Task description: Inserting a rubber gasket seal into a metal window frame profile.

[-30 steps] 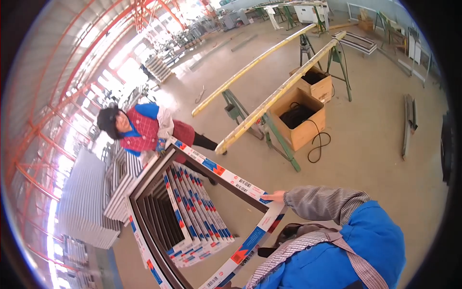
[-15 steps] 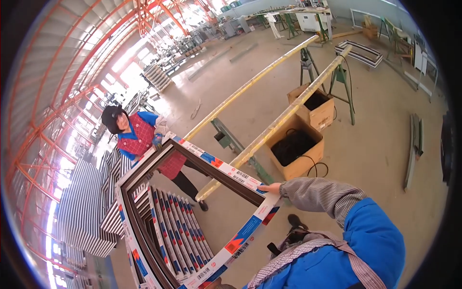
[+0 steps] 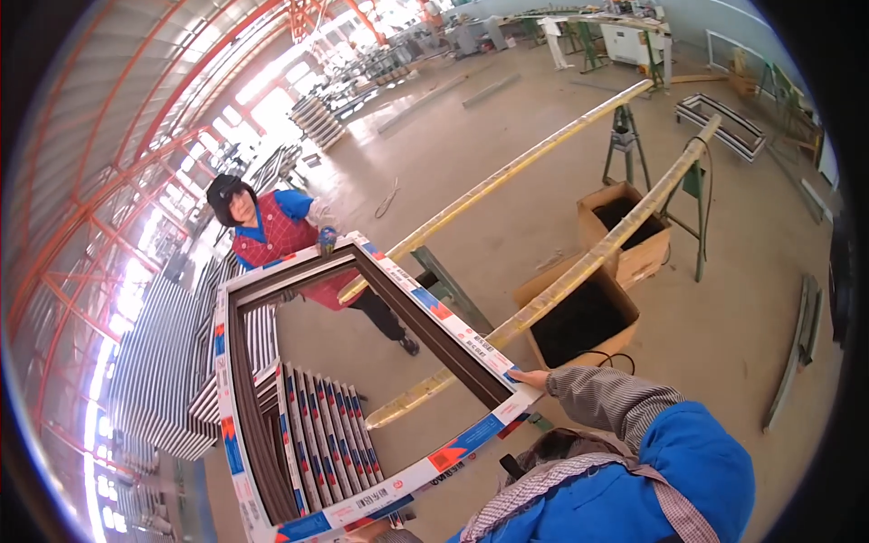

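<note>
A large rectangular window frame, brown inside and wrapped in white, blue and red film, is held up tilted in front of me. At its right corner my right hand is closed on the edge, thumb along the top face. My left hand shows only partly at the lower picture edge, closed round the near side, its fingers mostly hidden. Across from me a co-worker in a dark cap and red checked apron grips the far side with a gloved hand.
Two long padded rails on green trestles run beneath and beyond the frame. Open cardboard boxes with dark contents stand under them. Similar wrapped frames are stacked at left, beside striped profile stacks. Metal bars lie at right.
The window frame has shifted right over the rails, whose near ends now show through its opening. The co-worker has moved along with it. Both my hands keep their hold.
</note>
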### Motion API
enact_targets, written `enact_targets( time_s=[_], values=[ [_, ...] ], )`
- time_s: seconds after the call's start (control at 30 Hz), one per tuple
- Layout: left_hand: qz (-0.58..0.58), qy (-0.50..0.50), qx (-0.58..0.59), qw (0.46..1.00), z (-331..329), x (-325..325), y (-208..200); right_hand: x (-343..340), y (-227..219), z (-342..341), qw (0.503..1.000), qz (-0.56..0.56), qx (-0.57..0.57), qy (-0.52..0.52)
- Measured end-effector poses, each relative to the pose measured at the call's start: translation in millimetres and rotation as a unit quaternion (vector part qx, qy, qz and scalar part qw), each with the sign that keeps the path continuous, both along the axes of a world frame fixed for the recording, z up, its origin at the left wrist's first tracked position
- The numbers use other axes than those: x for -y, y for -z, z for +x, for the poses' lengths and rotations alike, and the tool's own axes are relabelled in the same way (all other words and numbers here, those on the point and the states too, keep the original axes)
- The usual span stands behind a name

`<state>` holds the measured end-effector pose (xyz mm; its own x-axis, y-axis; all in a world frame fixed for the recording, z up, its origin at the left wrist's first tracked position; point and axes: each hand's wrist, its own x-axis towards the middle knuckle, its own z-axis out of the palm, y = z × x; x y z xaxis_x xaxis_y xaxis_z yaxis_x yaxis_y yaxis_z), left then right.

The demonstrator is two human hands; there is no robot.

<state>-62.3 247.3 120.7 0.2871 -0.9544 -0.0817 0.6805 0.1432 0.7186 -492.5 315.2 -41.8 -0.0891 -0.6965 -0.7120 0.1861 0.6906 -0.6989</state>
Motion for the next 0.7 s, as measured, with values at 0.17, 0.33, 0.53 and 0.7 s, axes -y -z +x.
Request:
enact_targets(
  time_s=[0.17, 0.33, 0.53, 0.7],
  values=[
    [-0.064, -0.087, 0.107, 0.988, -33, -17, -19, 25, 11, -19, 0.997, -0.053, 0.003, -0.052],
    [-0.104, -0.042, 0.089, 0.990, -113, -30, -78, 20, -16, -56, 0.946, -0.072, -0.287, -0.132],
    [-0.210, -0.048, 0.154, 0.964, -221, -47, -130, -4, -136, -54, 0.783, -0.521, -0.323, -0.105],
    [-0.206, -0.009, 0.145, 0.968, -302, -52, -155, -25, -235, -63, 0.727, -0.647, -0.179, -0.145]
  ],
)
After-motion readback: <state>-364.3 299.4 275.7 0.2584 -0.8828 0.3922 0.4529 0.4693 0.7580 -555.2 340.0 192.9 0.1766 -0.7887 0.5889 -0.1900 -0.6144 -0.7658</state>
